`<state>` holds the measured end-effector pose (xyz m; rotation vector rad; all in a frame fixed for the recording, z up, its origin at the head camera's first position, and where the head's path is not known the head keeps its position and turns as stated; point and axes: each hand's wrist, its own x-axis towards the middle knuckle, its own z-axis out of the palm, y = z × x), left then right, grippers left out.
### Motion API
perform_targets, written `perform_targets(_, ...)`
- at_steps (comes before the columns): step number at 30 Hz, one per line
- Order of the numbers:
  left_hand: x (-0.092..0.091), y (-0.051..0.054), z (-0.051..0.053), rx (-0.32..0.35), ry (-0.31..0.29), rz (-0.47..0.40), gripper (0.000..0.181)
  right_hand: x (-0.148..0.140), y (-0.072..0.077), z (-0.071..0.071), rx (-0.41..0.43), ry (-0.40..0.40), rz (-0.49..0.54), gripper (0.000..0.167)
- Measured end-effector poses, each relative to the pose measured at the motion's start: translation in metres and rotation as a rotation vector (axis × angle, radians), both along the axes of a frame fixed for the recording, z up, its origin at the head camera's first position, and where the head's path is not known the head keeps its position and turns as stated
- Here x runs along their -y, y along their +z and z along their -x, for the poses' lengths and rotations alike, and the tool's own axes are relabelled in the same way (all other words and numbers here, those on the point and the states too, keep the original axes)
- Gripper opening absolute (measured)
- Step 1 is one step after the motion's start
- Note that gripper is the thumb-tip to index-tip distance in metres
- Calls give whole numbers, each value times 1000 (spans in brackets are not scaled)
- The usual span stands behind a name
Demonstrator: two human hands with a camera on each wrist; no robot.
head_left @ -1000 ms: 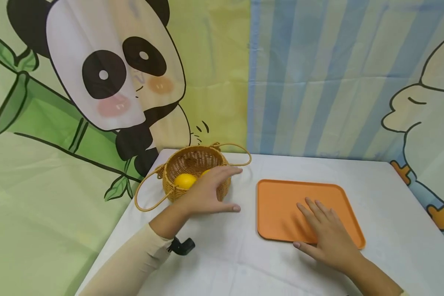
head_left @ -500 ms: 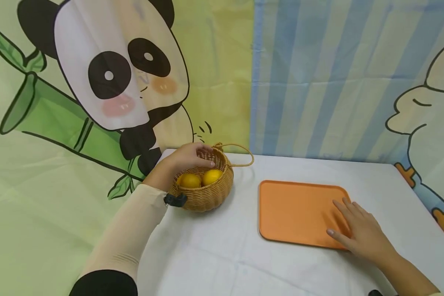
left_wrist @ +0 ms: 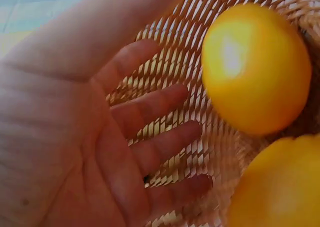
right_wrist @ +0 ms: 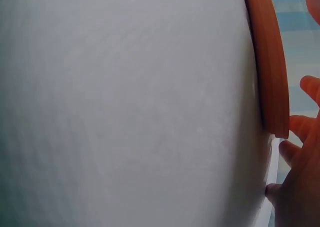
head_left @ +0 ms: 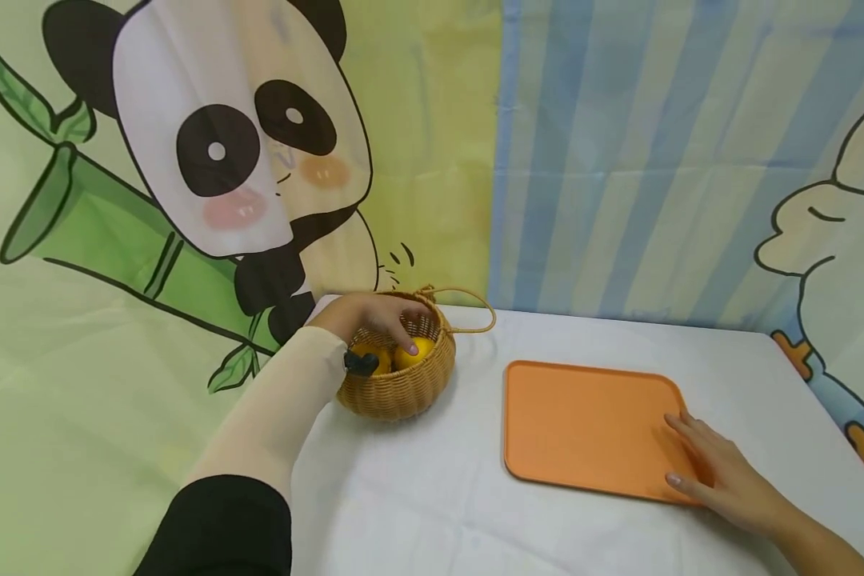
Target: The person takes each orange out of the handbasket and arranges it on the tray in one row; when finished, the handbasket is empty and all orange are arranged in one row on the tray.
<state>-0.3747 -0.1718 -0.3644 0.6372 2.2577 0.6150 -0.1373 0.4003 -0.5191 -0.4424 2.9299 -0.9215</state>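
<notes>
In the head view a wicker basket (head_left: 398, 396) stands at the table's back left with yellow fruits inside, one of them (head_left: 412, 352) at its right. My left hand (head_left: 382, 316) reaches down into it. In the left wrist view that hand (left_wrist: 115, 132) has its fingers spread beside the wicker wall, and a yellow fruit (left_wrist: 256, 69) lies just off the fingertips, with another (left_wrist: 280, 187) lower down. My right hand (head_left: 734, 480), fingers extended, is at the right edge of the orange tray (head_left: 590, 424); whether it touches is unclear.
White cloth (head_left: 418, 512) covers the table. A basket handle (head_left: 475, 328) sticks out to the right toward the tray. Behind the table hangs a printed curtain (head_left: 432, 144) with a panda and stripes.
My left hand has gone from in front of the basket, over its rim, and down inside. My right hand has moved right, from above the tray to its right edge.
</notes>
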Motion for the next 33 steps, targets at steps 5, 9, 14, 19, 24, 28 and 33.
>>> perform_targets(5,1,-19,1,193,28,77,89,-3,-4,-6,4,26,33,88)
perform_targets(9,-3,-36,0,246,16,186,85,-4,-4,-9,6,42,53,89)
perform_targets(14,-11,-37,0,198,-13,224,80,-2,-4,-10,22,30,43,91)
perform_targets(19,-10,-20,6,176,-36,163,75,-4,-3,-9,28,-2,8,95)
perform_targets(24,0,-4,9,175,-7,76,75,-5,-6,-6,6,-2,-59,98)
perform_targets(28,9,7,9,144,21,30,77,-5,-10,-4,-6,1,-134,99)
perform_targets(33,19,17,10,146,48,-62,77,-6,-13,-4,-24,-9,-177,99)
